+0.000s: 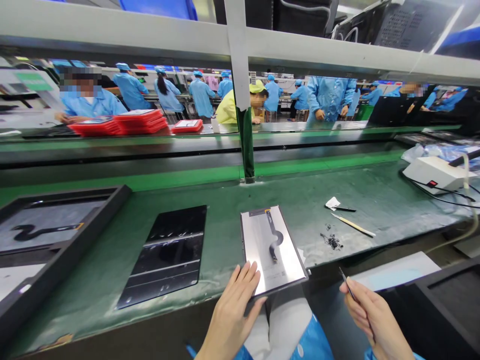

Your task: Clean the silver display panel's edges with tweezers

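Note:
A silvery display panel (287, 260) lies at the front edge of the bench, with a black flex cable (276, 237) curving over its back. My left hand (236, 300) rests on the panel's near left corner, fingers stretched flat and thumb by the near edge. Off to the right, past the bench edge, my right hand (371, 310) is closed on dark, slim tweezers (348, 285), tip pointing up and forward. Left of the display panel lies a glossy black glass panel (168, 250).
A black tray (93, 227) with a panel and flex cable stands left. To the right lie a yellow-handled knife (354, 225), a dark thin tool (345, 209) and black scraps (333, 242). A white device (437, 174) with cables stands farther right. Co-workers sit beyond red trays (138, 121).

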Motion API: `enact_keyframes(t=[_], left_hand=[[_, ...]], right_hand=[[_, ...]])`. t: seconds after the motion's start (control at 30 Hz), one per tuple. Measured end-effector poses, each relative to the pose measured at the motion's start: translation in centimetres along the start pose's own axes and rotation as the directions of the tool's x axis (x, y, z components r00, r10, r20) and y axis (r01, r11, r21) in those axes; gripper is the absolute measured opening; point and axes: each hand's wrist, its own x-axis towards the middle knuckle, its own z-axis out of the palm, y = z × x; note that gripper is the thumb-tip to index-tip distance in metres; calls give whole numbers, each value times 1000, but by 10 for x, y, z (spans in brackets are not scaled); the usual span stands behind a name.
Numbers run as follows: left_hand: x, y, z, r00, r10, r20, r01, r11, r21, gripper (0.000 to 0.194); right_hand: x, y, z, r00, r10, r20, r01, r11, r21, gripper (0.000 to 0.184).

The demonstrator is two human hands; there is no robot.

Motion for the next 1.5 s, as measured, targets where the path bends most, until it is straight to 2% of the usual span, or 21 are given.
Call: enact_keyframes(t=[0.17, 0.5, 0.77, 1.17, 1.5], left_hand=[[2, 2, 2, 1000, -17, 0, 17, 1000, 3, 52], [8, 5, 10, 998, -8, -56, 9, 1000, 19, 42], [13, 8, 12, 997, -5, -78, 7, 1000, 15, 43], [14, 7, 16, 995, -23, -94, 23, 1000, -1, 41], [15, 8, 16, 995, -15, -97, 16, 1000, 13, 36]], right_hand=[[0, -11, -4, 998, 2, -60, -1, 1000, 27, 62], [3, -24, -17, 994, -61, -95, 66, 997, 50, 51], [7, -41, -24, 987, -74, -144, 84, 994, 67, 57], [12, -60, -35, 984, -73, -160, 93, 989, 119, 54], [5, -78, -35, 962, -76, -261, 118, 982, 151, 56]])
